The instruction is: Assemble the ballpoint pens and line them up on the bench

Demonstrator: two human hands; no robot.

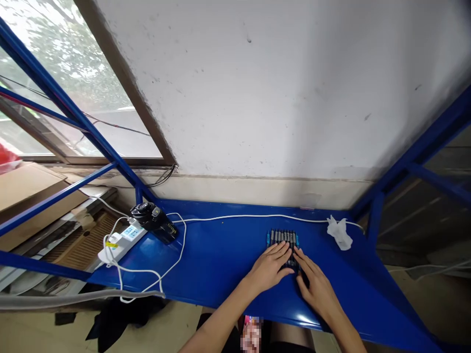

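Observation:
A row of slim dark pen-like sticks (282, 236) lies side by side on the blue shelf (217, 260), with a bright blue piece at each end of the row. My left hand (272, 264) rests on the row's lower left part, fingers stretched out flat. Beside it, my right hand (314, 284) touches the row's right side with extended fingers, the thumb held apart. Both hands cover the lower part of the sticks, so I cannot tell whether a holder joins them.
A black bottle-like container (158, 223) lies at the left next to a white power strip (123, 241). A looped white cable (235, 216) runs along the back. Crumpled white tissue (340, 233) sits at the right. Blue metal posts (99, 142) frame the shelf.

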